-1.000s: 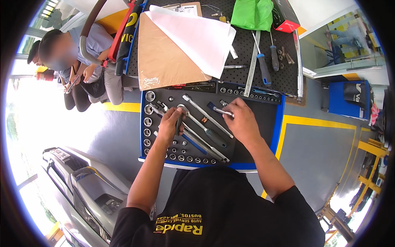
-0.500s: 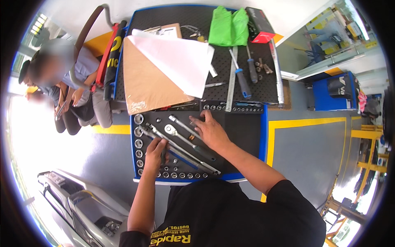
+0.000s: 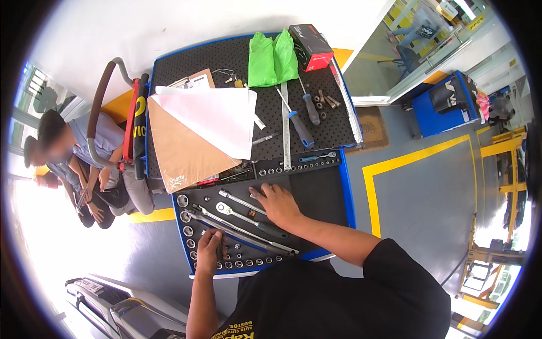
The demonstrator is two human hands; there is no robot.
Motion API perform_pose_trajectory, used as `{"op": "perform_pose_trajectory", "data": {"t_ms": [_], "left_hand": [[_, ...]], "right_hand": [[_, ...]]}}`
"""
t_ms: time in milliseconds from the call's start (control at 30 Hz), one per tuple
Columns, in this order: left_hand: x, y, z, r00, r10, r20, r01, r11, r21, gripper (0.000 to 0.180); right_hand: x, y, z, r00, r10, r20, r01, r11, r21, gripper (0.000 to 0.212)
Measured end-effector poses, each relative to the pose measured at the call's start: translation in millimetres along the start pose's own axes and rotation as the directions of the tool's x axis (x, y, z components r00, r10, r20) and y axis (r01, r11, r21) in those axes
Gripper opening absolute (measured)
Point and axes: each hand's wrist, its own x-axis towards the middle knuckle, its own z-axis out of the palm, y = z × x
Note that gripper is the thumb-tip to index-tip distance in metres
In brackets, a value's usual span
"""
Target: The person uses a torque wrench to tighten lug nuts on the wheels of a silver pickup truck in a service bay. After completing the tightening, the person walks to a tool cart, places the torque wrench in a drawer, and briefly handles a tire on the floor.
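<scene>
My left hand (image 3: 210, 248) is closed over the lower left of an open drawer, around a dark, handle-like thing mostly hidden by the fingers. My right hand (image 3: 278, 207) reaches across the drawer with fingers stretched over the dark liner, beside the right end of a chrome extension bar (image 3: 238, 200). Between the hands lies a ratchet (image 3: 224, 209) with a dark grip. Long silver bar tools (image 3: 248, 228) lie diagonally below it. Chrome sockets (image 3: 188, 230) line the drawer's left side and front edge, with a few small ones near my left hand.
Behind the drawer, the cart top (image 3: 226, 53) bears a brown folder (image 3: 192, 161) with white paper, a green bag (image 3: 274, 59), a box (image 3: 311, 48), screwdrivers (image 3: 301, 129) and a steel ruler (image 3: 285, 130). People (image 3: 101, 152) sit at left beyond a red-framed handle (image 3: 131, 124).
The view has tilted and shifted, so the cart appears lower and farther left. My right fingers have settled flatter over the liner. My left hand stays closed near the small sockets.
</scene>
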Motion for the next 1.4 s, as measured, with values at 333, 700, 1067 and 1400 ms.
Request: {"op": "perform_pose_trajectory", "data": {"t_ms": [333, 700, 1067, 1400], "left_hand": [[-63, 4, -29, 0.908, -0.37, 0.196, 0.271, 0.876, 0.4, 0.024], [-61, -81, -21, 0.985, 0.048, -0.163, 0.038, 0.873, 0.486, 0.02], [32, -39, -1, 0.996, 0.057, -0.068, -0.031, 0.942, 0.334, 0.024], [212, -137, 25, 0.939, -0.34, 0.046, 0.333, 0.935, 0.118, 0.027]], "right_hand": [[8, 5, -60, 0.991, 0.069, 0.111, -0.094, 0.966, 0.242, 0.037], [96, 126, -145, 0.883, 0.449, -0.136, -0.467, 0.87, -0.158, 0.078], [87, 153, -191, 0.896, 0.444, -0.024, -0.433, 0.883, 0.18, 0.051], [-174, 85, -197, 0.852, 0.489, 0.187, -0.307, 0.178, 0.935, 0.059]]}}
